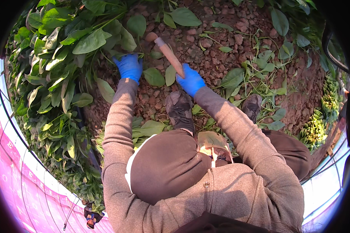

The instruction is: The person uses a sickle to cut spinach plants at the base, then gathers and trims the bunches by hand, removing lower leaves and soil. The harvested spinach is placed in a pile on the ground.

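Note:
My right hand (191, 79), in a blue glove, grips the wooden handle of a hand tool (171, 56). A pale metallic band sits near the tool's far end, which is rounded and brown; no blade can be made out. At the edge of the leafy crop, my left hand (129, 68), also gloved in blue, touches the stems of a spinach-like plant (134, 38). Its fingertips are partly hidden among stems, so whether they grip cannot be told. Loose green leaves (154, 77) lie on the soil between both hands.
Dense leafy plants (55, 67) fill the left side. Cloddy reddish soil (221, 58) lies ahead, with cut leaves and stems (262, 75) strewn to the right. My shoe (179, 109) stands close below my hands. Another person (92, 215) is far off at lower left.

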`<state>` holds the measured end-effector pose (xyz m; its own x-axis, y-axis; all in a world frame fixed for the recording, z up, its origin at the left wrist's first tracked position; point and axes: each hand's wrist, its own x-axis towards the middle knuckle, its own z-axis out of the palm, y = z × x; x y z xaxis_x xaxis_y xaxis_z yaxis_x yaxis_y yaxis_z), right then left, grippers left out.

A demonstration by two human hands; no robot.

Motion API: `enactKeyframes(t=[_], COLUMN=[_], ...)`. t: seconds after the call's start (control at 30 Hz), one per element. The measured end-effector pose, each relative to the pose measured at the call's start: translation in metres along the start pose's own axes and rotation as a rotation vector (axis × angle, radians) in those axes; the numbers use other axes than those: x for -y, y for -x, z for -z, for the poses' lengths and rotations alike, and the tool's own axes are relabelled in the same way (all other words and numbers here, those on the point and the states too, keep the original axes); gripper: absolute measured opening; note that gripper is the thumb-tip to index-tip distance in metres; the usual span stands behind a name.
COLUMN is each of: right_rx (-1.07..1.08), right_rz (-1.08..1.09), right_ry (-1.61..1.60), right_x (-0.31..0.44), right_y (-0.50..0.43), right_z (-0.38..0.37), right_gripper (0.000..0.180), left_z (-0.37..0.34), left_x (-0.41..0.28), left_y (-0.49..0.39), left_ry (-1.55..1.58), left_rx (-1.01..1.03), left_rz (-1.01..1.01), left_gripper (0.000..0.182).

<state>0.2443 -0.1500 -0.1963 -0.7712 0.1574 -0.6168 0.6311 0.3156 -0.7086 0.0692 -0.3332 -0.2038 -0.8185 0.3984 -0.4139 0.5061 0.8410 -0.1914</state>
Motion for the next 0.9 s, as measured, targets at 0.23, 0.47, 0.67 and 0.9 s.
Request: enactKeyframes(t=[0.23,0.47,0.67,0.9], right_rx=[0.055,0.107,0.064,0.158], right_rz=[-0.016,-0.15,-0.193,-0.131], right_ry=[0.039,0.085,-0.024,-0.023], right_x=[0.004,0.007,0.009,0.012], right_y=[-0.003,-0.002,-0.004,0.013], right_z=[-0.006,-0.017,-0.025,-0.006], right_gripper=[0.043,0.044,0.045,0.042], left_z=[-0.006,-0.007,-0.009,0.003], left_x=[0.002,0.003,0.001,0.0], left_y=[0.0,0.001,-0.001,0.001], left_ry=[0.069,0.118,0.151,0.173], left_rx=[0.008,-0.007,0.028,0.073], left_rz=[0.01,0.018,0.036,0.058], left_gripper=[0.029,0.029,0.027,0.027])
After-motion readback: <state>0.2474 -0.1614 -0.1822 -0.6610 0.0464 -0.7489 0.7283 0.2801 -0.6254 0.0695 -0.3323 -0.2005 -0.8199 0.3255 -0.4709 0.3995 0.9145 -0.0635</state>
